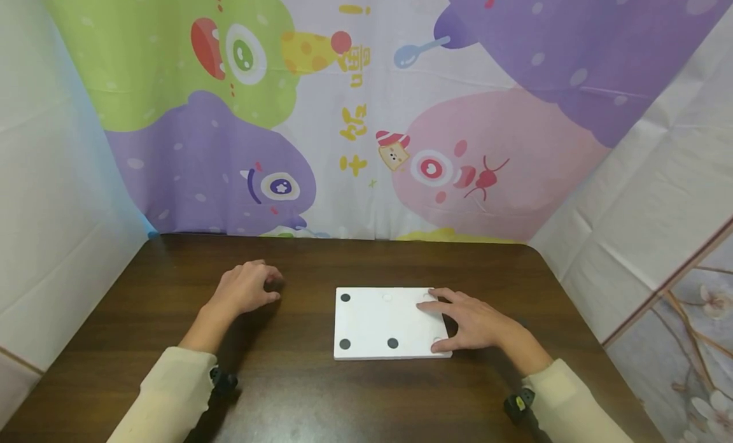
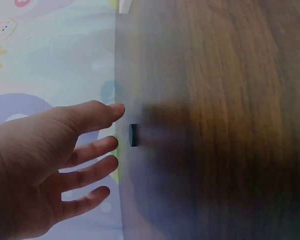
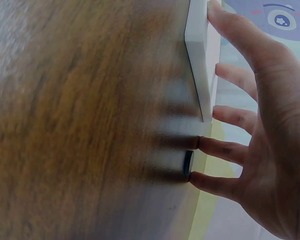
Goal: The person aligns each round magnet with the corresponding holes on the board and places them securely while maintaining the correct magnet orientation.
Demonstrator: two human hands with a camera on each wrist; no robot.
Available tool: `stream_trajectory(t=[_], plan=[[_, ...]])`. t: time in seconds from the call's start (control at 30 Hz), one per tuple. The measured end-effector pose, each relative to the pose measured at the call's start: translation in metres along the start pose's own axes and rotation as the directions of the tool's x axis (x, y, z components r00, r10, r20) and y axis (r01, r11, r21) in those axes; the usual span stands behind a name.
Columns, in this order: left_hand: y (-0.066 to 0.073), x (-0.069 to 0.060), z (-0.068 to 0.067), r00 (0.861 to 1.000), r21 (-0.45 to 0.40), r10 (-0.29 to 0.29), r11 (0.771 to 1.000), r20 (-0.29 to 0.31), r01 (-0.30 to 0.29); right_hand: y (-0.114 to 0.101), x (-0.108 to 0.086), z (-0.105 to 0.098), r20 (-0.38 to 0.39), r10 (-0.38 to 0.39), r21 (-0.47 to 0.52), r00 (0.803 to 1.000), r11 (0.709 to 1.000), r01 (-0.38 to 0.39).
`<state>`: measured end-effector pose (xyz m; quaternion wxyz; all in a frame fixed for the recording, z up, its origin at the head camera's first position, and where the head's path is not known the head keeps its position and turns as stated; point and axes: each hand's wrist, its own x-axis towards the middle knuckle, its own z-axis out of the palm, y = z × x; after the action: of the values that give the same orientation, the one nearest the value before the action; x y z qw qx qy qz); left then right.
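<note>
A white rectangular board [image 1: 366, 322] lies flat on the table, with several round spots near its edges, some black and some white. My right hand [image 1: 472, 319] rests at the board's right end. In the right wrist view, its thumb and nearer fingers touch the board, while the other fingertips come down beside a small black disc [image 3: 189, 162] on the table. To the left of the board, apart from it, my left hand [image 1: 245, 289] hovers with loosely bent fingers and holds nothing. Another black disc [image 2: 133, 135] sits just beyond its fingertips in the left wrist view.
The brown wooden table [image 1: 309, 405] has rounded far corners. Behind it hangs a curtain [image 1: 343, 207] with cartoon monsters. Pale panels [image 1: 641, 207] stand along both sides.
</note>
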<state>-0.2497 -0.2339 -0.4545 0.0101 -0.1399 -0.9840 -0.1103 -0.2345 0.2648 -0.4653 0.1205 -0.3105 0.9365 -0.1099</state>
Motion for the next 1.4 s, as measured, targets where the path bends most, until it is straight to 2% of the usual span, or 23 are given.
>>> stream_trajectory(t=[0.5, 0.53, 0.63, 0.67, 0.73, 0.8, 0.83, 0.93, 1.03, 1.17, 1.27, 1.4], plan=[[-0.002, 0.0, 0.001, 0.996, -0.03, -0.061, 0.998, 0.065, 0.063, 0.001, 0.0, 0.0, -0.004, -0.002, 0.003, 1.0, 1.0, 0.002], [-0.008, 0.003, 0.006, 0.997, -0.028, -0.057, 0.998, 0.059, 0.058, 0.001, 0.0, 0.0, -0.004, -0.003, 0.003, 1.0, 1.0, 0.003], [-0.012, 0.005, 0.009, 0.996, -0.038, -0.056, 0.998, 0.064, 0.059, 0.001, 0.0, 0.0, -0.004, -0.004, 0.003, 1.0, 1.0, 0.004], [-0.017, 0.008, 0.015, 0.998, -0.029, -0.049, 0.998, 0.043, 0.051, 0.001, 0.0, 0.0, -0.003, -0.005, 0.002, 1.0, 1.0, 0.005], [-0.023, 0.012, 0.021, 0.998, -0.032, -0.048, 0.998, 0.042, 0.05, 0.001, 0.0, 0.0, -0.001, -0.003, 0.004, 1.0, 1.0, 0.003], [-0.024, 0.012, 0.023, 0.998, -0.039, -0.052, 0.998, 0.041, 0.054, 0.001, 0.0, 0.0, 0.001, 0.0, 0.004, 1.0, 1.0, 0.0], [-0.031, 0.017, 0.032, 0.999, -0.027, -0.046, 0.999, 0.024, 0.047, 0.001, 0.0, 0.0, 0.002, 0.001, 0.004, 1.0, 1.0, -0.001], [-0.037, 0.019, 0.039, 0.999, -0.019, -0.046, 0.999, 0.012, 0.046, 0.001, 0.0, 0.0, 0.003, 0.003, 0.005, 1.0, 1.0, -0.003], [-0.032, 0.015, 0.034, 0.999, -0.024, -0.038, 0.999, 0.005, 0.038, 0.001, 0.0, 0.0, 0.004, 0.003, 0.007, 1.0, 1.0, -0.003], [-0.01, 0.002, 0.009, 0.998, -0.068, -0.041, 0.997, 0.038, 0.043, 0.0, 0.0, 0.0, 0.007, 0.004, 0.012, 1.0, 1.0, -0.004], [-0.003, -0.002, 0.003, 0.998, -0.068, -0.047, 0.996, 0.048, 0.05, 0.0, 0.0, 0.0, 0.007, 0.006, 0.012, 1.0, 1.0, -0.006], [0.0, -0.003, 0.001, 0.997, -0.058, -0.047, 0.997, 0.053, 0.05, 0.0, 0.0, 0.0, 0.007, 0.009, 0.012, 1.0, 1.0, -0.009]])
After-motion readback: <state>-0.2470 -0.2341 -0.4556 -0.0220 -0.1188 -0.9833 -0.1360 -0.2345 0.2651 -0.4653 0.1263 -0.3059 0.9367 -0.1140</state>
